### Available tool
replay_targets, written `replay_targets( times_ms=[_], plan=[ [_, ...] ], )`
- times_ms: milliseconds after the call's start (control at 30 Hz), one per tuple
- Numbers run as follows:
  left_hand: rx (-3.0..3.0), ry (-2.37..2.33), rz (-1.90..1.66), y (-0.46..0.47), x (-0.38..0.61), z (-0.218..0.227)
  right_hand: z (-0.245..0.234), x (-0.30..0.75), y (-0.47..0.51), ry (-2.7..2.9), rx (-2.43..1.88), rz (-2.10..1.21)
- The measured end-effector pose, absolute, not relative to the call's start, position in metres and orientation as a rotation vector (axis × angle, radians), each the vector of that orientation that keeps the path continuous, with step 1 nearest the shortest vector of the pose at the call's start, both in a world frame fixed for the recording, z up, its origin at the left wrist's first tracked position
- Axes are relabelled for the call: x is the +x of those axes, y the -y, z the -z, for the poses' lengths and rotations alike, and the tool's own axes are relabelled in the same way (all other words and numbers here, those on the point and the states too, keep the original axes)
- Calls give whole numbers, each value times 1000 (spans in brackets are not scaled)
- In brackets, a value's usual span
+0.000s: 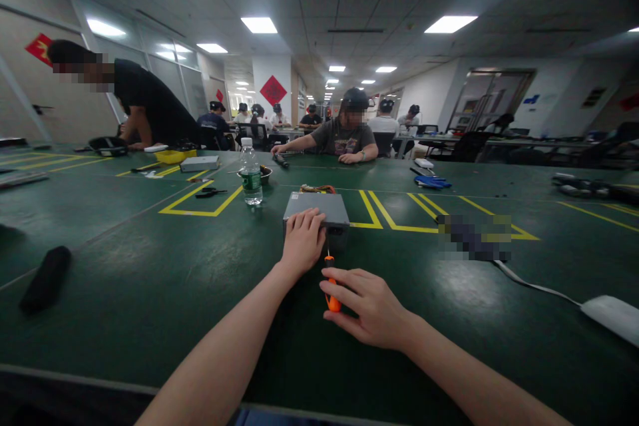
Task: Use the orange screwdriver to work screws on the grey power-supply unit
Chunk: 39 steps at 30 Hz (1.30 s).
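Observation:
A grey computer power supply unit [327, 204] sits on the green table in front of me, its socket side facing me and coloured wires bunched behind it. My left hand [303, 239] grips its near left part, with the fingers over the top. An orange and black screwdriver [333, 303] is held between the fingertips and thumb of my right hand [367, 303]. Its thin shaft points away from me at the near face of the unit. Whether the tip touches a screw is too small to tell.
A water bottle [251, 173] stands left of the unit, near a metal bowl [267, 174]. Blue gloves [433, 182] and a white power strip [612, 316] lie to the right. A black object [46, 278] lies at left. One person [344, 133] sits opposite; another leans over at left.

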<state>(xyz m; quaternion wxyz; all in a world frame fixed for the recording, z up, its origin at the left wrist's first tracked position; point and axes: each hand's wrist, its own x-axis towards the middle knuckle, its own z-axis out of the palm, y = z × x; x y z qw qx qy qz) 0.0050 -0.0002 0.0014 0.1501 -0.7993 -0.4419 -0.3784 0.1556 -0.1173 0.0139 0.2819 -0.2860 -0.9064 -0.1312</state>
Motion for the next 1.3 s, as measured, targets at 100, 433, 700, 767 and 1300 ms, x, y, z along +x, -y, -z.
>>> replay_targets(
  times_ms=[100, 433, 700, 767, 1300],
  plan=[
    [-2302, 1270, 1083, 0, 5, -2, -11, 155, 113, 2324, -758, 328],
    [-2289, 1259, 1079, 0, 5, -1, -18, 161, 118, 2450, -840, 197],
    [-2295, 1272, 1071, 0, 5, -1, -9, 160, 113, 2374, -806, 267],
    [-2296, 1274, 1070, -1, 5, 0, -9, 159, 113, 2369, -837, 175],
    [-2284, 1277, 1059, 0, 6, -1, -9, 160, 108, 2324, -790, 359]
  ],
)
